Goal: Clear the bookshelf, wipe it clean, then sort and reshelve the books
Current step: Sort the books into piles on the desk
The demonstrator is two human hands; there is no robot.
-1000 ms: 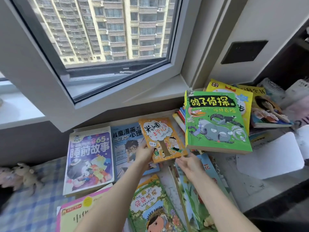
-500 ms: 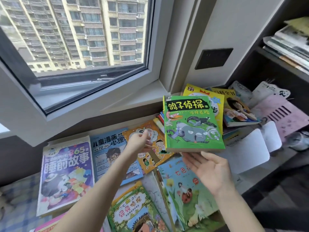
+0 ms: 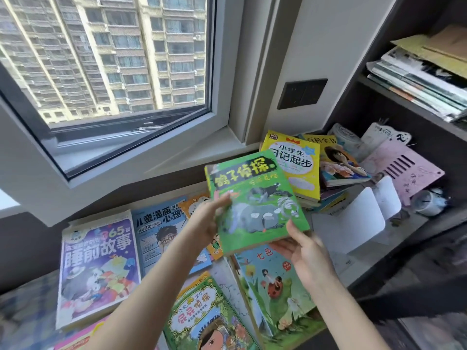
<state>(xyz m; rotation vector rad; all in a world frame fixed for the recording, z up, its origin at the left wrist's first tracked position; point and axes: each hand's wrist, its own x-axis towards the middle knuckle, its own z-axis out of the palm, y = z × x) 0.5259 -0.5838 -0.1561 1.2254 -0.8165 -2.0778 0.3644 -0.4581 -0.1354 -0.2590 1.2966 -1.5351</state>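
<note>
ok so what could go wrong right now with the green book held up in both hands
1. The green paperback book is tilted and pinched only at its edges, by the left hand and the right hand. It could slip and land on the ladybird picture book lying below.
2. The yellow-covered book tops an uneven stack close behind it. A careless swing might knock that stack over.

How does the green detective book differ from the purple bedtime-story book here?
The green detective book is lifted and tilted, gripped by the left hand at its left edge and the right hand at its lower corner; the purple bedtime-story book lies flat, untouched. The green cover is blurred, the purple one sharp. Both show cartoon covers.
</note>
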